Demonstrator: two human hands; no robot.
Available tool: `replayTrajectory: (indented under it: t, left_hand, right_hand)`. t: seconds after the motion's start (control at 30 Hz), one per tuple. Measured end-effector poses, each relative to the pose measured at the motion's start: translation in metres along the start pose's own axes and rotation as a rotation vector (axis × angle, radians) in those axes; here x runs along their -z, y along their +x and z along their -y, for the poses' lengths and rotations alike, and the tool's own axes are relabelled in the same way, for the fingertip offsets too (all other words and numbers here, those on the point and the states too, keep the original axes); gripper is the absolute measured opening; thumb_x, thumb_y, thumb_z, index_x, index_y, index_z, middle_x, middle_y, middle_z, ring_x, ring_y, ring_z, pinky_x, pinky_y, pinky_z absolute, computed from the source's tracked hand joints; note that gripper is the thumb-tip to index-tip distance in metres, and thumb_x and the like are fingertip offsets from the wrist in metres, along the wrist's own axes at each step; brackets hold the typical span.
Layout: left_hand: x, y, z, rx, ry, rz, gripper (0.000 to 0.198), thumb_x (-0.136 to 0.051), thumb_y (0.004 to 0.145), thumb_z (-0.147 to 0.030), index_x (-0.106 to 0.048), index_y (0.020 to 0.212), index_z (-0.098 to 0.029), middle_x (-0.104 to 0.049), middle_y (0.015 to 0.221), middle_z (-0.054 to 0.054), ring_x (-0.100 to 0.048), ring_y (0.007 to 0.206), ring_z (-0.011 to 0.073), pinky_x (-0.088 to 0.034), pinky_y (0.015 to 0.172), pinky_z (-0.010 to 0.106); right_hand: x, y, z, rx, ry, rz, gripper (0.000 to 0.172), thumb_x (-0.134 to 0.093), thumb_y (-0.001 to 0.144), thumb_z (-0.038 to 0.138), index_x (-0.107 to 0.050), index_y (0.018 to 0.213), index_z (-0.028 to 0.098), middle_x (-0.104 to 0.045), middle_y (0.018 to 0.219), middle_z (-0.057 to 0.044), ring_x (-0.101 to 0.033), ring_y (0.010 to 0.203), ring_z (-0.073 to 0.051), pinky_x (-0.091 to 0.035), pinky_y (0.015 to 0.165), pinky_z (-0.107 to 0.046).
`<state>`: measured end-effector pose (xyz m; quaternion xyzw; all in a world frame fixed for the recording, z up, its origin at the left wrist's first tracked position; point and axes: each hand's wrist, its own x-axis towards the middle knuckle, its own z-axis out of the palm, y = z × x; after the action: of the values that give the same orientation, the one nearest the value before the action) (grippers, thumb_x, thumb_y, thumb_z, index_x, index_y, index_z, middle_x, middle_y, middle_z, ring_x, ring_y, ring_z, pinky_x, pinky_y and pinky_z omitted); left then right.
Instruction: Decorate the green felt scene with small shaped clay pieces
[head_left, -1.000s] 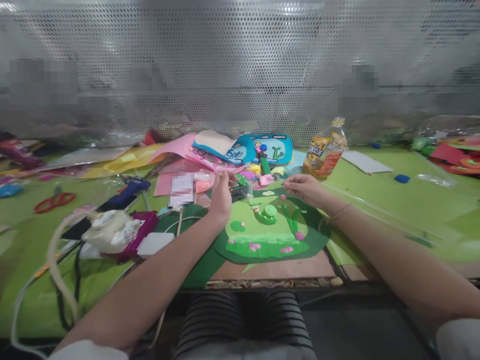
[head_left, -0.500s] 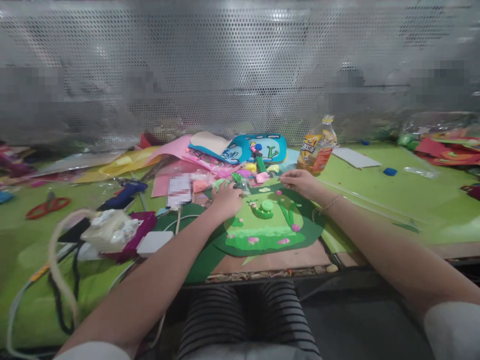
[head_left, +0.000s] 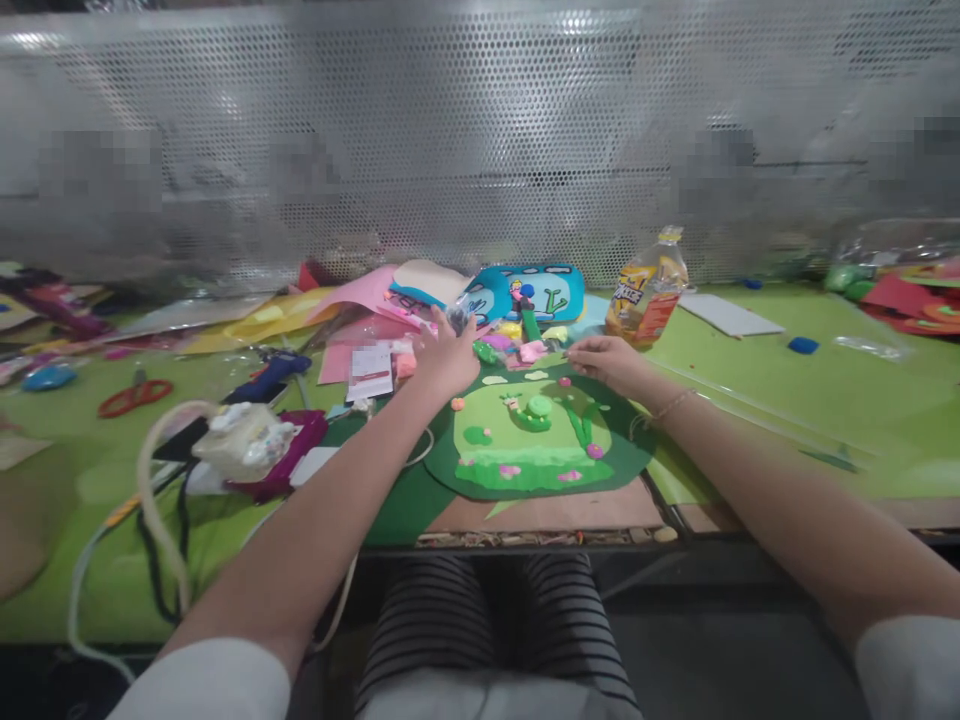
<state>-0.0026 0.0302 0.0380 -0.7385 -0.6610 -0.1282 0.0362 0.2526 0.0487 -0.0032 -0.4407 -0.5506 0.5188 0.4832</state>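
Note:
My left hand is raised over the craft pile, with a small crumpled clear plastic bag between its thumb and fingers. What the bag contains is blurred. At the upper right edge of a green foam picture, the fingertips of my right hand are pinched together; whatever is in them is too small to name. A clay snail, flowers and grass decorate the picture. Just beyond it lie a green clay lump and a pink clay lump.
Behind the clay stands a blue decorated foam piece, with a drink bottle to its right. A glue gun, red scissors, cables and a cluttered purple box are at left. A perforated metal panel closes the back.
My left hand has lifted up and away from the picture's upper left edge, carrying the clear plastic. My right hand stays nearly in place. The view has shifted slightly.

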Motion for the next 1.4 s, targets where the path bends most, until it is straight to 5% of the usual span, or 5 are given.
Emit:
replayTrajectory:
  t: [0.17, 0.37, 0.53, 1.07, 1.4]
  left_hand:
    - [0.015, -0.014, -0.007, -0.184, 0.004, 0.041, 0.048, -0.036, 0.085, -0.023, -0.041, 0.132, -0.019, -0.044, 0.130, 0.018, -0.043, 0.120, 0.0349, -0.036, 0.094, 0.048]
    - [0.020, -0.083, -0.070, -0.649, -0.015, 0.252, 0.025, -0.046, 0.083, -0.030, -0.065, 0.092, -0.017, -0.065, 0.092, 0.011, -0.061, 0.088, 0.0233, -0.046, 0.081, 0.035]
    - [-0.002, -0.133, -0.103, -0.818, 0.000, 0.216, 0.056, -0.038, 0.087, -0.047, -0.047, 0.126, -0.008, -0.042, 0.134, 0.024, -0.044, 0.120, 0.0367, -0.042, 0.089, 0.048]
    - [-0.037, -0.146, -0.089, -0.895, 0.046, 0.035, 0.068, -0.034, 0.085, -0.057, -0.036, 0.136, -0.012, -0.034, 0.142, 0.017, -0.031, 0.130, 0.0351, -0.037, 0.096, 0.045]
    - [-0.041, -0.147, -0.088, -0.912, 0.031, 0.021, 0.070, -0.039, 0.084, -0.056, -0.034, 0.136, -0.009, -0.034, 0.142, 0.019, -0.030, 0.129, 0.0365, -0.035, 0.096, 0.047]
  right_hand:
    - [-0.001, -0.001, 0.003, 0.001, -0.001, 0.013, 0.033, -0.084, 0.048, 0.035, -0.067, 0.068, 0.016, -0.061, 0.060, 0.001, -0.053, 0.055, -0.006, -0.048, 0.056, -0.020]
    - [0.000, 0.001, 0.002, -0.023, -0.037, 0.008, 0.031, -0.084, 0.047, 0.031, -0.066, 0.068, 0.015, -0.062, 0.061, 0.001, -0.055, 0.055, -0.007, -0.048, 0.058, -0.022]
    - [0.007, 0.000, 0.008, -0.038, -0.202, 0.105, 0.028, -0.082, 0.050, 0.032, -0.067, 0.067, 0.014, -0.062, 0.059, 0.001, -0.054, 0.054, -0.007, -0.045, 0.054, -0.020]
    - [0.015, -0.017, 0.031, -0.175, -0.551, 0.689, 0.018, -0.071, 0.064, 0.031, -0.068, 0.072, 0.015, -0.061, 0.065, 0.002, -0.051, 0.058, -0.007, -0.041, 0.057, -0.021]
    - [0.010, -0.020, 0.038, -0.113, -0.794, 0.805, 0.021, -0.065, 0.071, 0.036, -0.064, 0.076, 0.015, -0.060, 0.065, 0.002, -0.051, 0.057, -0.008, -0.039, 0.055, -0.022]
